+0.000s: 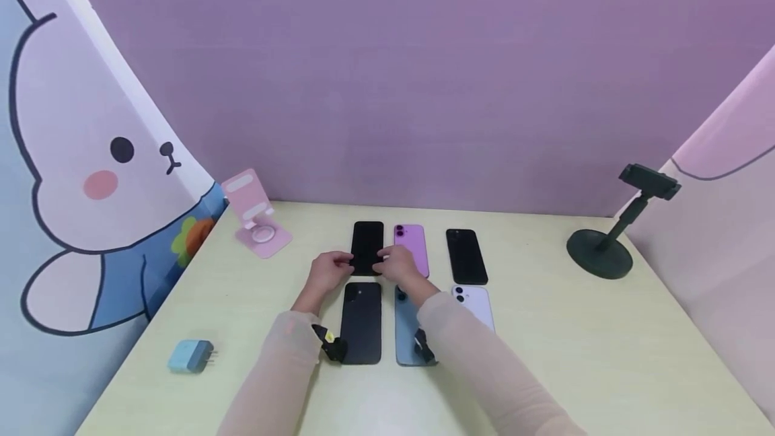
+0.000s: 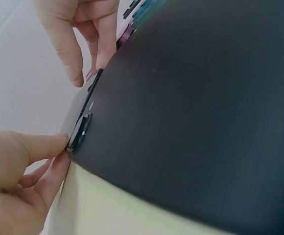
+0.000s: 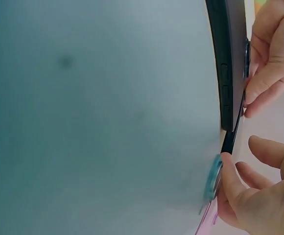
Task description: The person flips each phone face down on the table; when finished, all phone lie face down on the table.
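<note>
A black smartphone [image 1: 366, 244] lies in the back row on the table, no camera visible on its upper face. My left hand [image 1: 329, 270] pinches its left edge between thumb and fingers; the left wrist view shows the thumb [image 2: 49, 146] above the edge. At the opposite edge, my right hand [image 1: 399, 265] touches it with a fingertip, thumb held apart in the right wrist view. Right beside that hand lies a purple smartphone [image 1: 418, 247]. Below the hands are a dark grey smartphone [image 1: 361, 325] and a blue smartphone [image 1: 407, 332], partly hidden by the right sleeve.
Farther right are another black smartphone [image 1: 466, 256] and a pale lilac one [image 1: 478, 305]. A pink folding phone stand [image 1: 257, 217] stands at back left, a dark green stand [image 1: 601, 253] at back right. A blue charger plug [image 1: 190, 356] lies at front left.
</note>
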### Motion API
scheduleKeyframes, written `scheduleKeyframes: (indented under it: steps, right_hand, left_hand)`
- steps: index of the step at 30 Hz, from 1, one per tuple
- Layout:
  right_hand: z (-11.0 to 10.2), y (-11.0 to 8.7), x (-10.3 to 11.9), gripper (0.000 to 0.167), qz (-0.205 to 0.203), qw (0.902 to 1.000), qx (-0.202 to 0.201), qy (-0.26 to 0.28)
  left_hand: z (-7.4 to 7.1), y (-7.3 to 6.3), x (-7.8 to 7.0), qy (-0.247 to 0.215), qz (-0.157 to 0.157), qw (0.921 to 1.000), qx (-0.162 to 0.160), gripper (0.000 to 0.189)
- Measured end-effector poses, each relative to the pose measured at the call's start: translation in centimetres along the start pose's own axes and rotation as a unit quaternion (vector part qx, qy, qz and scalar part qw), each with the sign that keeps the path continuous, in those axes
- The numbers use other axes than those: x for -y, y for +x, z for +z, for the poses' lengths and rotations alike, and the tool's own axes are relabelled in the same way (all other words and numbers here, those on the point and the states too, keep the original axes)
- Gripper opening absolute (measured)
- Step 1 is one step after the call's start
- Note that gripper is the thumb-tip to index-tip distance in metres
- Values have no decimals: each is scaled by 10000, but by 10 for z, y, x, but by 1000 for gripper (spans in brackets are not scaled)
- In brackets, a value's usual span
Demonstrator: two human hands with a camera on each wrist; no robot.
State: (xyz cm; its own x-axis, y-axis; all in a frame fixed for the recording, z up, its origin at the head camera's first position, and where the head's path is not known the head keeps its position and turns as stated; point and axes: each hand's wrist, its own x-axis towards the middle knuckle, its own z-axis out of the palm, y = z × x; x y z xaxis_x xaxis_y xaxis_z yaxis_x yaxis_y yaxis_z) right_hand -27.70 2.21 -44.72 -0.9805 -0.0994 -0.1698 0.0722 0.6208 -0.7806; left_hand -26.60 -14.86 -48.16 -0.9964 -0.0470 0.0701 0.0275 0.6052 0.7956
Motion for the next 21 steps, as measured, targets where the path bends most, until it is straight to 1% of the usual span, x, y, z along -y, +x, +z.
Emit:
scheduleKeyframes:
  steps: [4, 11, 16, 21]
  right_hand:
    - [0, 1, -1, 35, 17, 9998, -41, 199]
    - [-1, 2, -2, 33, 91, 9996, -111, 262]
    - [-2, 2, -3, 33, 160, 9984, -82, 543]
    - [-2, 4, -7, 34, 184, 9960, 1, 876]
  left_hand:
    - [0, 1, 2, -40, 2, 10000, -9, 24]
    - [2, 0, 1, -72, 8, 10000, 9, 23]
    - [1, -2, -1, -167, -28, 9999, 13, 23]
    - [1, -2, -2, -258, -158, 9995, 23, 23]
